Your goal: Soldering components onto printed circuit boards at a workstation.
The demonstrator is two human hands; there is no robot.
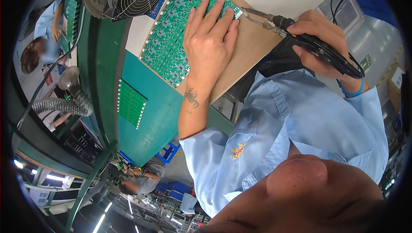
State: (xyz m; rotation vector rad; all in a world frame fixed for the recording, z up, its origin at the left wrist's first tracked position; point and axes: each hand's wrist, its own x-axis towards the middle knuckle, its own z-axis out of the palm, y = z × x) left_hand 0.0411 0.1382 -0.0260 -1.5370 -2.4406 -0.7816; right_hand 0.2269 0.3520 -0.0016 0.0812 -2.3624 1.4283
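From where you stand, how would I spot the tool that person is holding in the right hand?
Start at the brown board on the green bench, where the left hand lies flat on a sheet of green circuit boards. Beside it, the right hand grips a soldering iron. It is the only black-handled rod there, its metal tip at the sheet's corner.

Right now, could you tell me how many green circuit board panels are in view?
3: a large panel under the left hand, a small panel on the green bench, and one by a co-worker far left. Others may be hidden.
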